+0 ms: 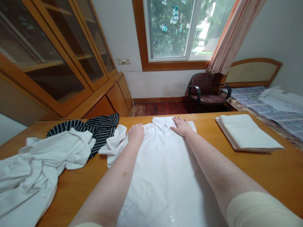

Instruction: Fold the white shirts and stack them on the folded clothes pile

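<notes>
A white button-up shirt (163, 167) lies front side up on the wooden table, its collar toward the far edge. At the shirt's left shoulder, as I see it, my left hand (136, 134) is closed with its fingers curled down on the cloth; the fingertips are partly hidden. The sleeve on that side bunches loosely beyond this hand. My right hand (181, 126) rests flat just right of the collar, fingers spread on the fabric.
Crumpled white clothing (44, 167) and a black striped garment (104, 126) lie on the table's left. A folded white stack (248, 132) sits at right. Past the table (208, 121) stand a maroon armchair (203, 88), a bed (279, 104) and a glass-door cabinet (104, 91).
</notes>
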`<state>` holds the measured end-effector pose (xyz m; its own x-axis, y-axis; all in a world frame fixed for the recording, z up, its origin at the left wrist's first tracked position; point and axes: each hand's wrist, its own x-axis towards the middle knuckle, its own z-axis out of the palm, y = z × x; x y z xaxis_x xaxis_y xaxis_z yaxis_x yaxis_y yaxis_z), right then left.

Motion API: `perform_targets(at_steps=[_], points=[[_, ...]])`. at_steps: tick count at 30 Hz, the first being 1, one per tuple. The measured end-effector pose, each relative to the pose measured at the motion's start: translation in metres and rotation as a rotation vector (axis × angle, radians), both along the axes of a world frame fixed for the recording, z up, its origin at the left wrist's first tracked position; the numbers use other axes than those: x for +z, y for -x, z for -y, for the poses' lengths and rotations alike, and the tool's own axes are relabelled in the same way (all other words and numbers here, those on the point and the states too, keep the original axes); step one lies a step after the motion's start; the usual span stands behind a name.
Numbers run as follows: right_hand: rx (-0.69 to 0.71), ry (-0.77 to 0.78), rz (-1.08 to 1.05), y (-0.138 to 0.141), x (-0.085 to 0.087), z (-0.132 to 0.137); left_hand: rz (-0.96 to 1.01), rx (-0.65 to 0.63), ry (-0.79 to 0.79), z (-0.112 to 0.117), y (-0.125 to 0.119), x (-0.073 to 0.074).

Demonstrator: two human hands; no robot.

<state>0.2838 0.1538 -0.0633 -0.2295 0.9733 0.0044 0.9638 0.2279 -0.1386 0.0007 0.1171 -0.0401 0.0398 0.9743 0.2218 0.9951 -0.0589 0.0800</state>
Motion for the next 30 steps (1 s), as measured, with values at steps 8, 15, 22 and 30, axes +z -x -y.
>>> perform_targets(at_steps=[8, 15, 22, 30], points=[[-0.005, -0.005, 0.001, 0.000, 0.001, 0.000, 0.104, 0.080, 0.024, -0.007, 0.024, 0.004], [0.000, 0.006, -0.007, 0.000, 0.004, 0.002, 0.083, 0.191, 0.045, -0.008, 0.025, 0.001], [-0.005, 0.007, 0.003, 0.000, 0.004, 0.003, 0.066, -0.110, -0.076, -0.002, 0.000, 0.003], [-0.011, 0.003, 0.015, 0.001, 0.002, 0.001, 0.039, -0.313, 0.217, -0.006, -0.015, -0.022]])
